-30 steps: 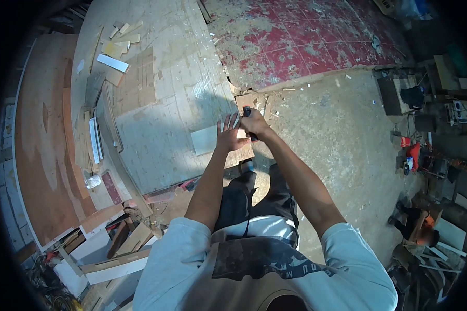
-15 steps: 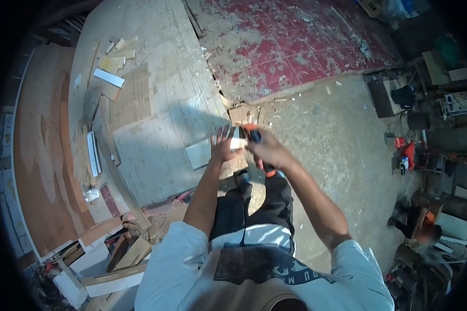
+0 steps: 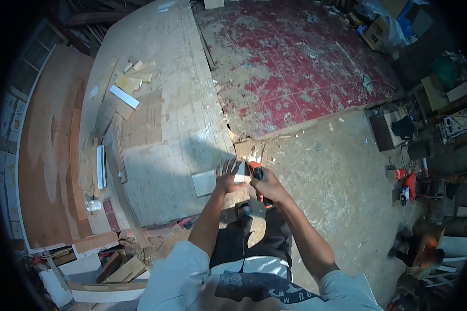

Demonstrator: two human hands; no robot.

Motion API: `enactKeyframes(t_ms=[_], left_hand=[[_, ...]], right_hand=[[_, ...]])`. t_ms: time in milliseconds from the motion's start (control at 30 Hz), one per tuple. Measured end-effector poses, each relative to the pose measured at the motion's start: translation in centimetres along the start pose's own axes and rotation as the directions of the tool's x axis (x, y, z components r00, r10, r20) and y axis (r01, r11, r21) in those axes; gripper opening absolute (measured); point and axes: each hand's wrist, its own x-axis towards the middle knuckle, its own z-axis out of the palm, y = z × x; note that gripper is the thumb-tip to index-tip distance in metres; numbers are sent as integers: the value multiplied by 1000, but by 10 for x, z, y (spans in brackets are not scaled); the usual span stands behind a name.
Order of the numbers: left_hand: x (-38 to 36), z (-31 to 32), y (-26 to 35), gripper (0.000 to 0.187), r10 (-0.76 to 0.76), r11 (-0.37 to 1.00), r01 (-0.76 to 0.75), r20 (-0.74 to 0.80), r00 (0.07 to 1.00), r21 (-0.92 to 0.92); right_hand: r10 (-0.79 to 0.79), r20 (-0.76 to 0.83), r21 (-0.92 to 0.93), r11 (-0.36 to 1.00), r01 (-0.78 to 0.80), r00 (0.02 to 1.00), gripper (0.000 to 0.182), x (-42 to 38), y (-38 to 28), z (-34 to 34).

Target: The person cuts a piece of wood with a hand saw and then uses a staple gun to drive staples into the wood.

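Orange tool (image 3: 258, 173) fills right hand (image 3: 269, 186) — worktop edge (image 3: 219, 110) leftward, floor (image 3: 327, 176) rightward.

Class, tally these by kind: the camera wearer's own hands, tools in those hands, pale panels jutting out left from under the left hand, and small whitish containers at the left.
Hands (left hand, right hand): 2
Orange-and-black handled tool: 1
Pale panel: 1
Small whitish container: 1
Total: 5

Orange-black tool (image 3: 255, 167): grip partly hidden in your right hand (image 3: 270, 187).
White board (image 3: 204, 183): partly under your left hand (image 3: 227, 182), bench's (image 3: 161, 181) near-right corner.
Co-worker (image 3: 412, 246): blurred.
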Motion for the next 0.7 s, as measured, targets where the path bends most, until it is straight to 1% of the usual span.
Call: enactKeyframes(t_ms=[33,67,133,167,267,333,400,467,533,567,600,667,700], left_hand=[[-1,2,-1,109,37,999,-36,-49,998,32],[-3,4,-3,107,52,998,-50,-64,997,42],[-5,2,-2,107,65,997,-61,-111,992,41],[-6,1,-1,107,63,998,-60,-115,991,26],[-6,2,-1,106,56,998,-55,-108,993,18],[-7,0,1,107,46,999,-44,-86,995,20],[-8,-4,5,107,13,999,-11,-50,999,53],[-5,0,0,107,10,998,-6,-55,998,67],[-4,6,-1,107,4,995,0,-40,999,98],[-3,10,-2,106,-8,996,13,-61,998,90],[-5,11,-1,106,-12,996,17,-51,999,85],[-5,-1,5,106,-35,997,37,-29,999,65],[-6,-5,6,106,-42,999,41,15,999,35]], right_hand=[[10,-23,-24,1000,-10,1000,23,-4,-3,4],[16,-21,-44,999,-17,1000,24,-5,2,5],[-10,-21,15,1000,10,1000,26,-10,-2,10],[4,-20,15,1000,-3,1000,26,-13,-7,10],[7,-38,-21,1000,-8,999,25,-16,-18,8],[85,-25,-61,994,-86,996,24,-14,-20,7],[87,-38,-74,993,-89,996,24,12,13,0],[66,-39,-96,993,-70,997,24,38,42,3],[9,-81,-143,989,-20,997,25,48,56,16],[-26,-77,-147,989,15,997,24,52,63,15],[-15,-76,-145,989,4,997,24,48,60,12],[10,-55,-48,999,-12,998,25,38,41,2],[-9,-41,-50,999,7,999,29,38,41,-1]])
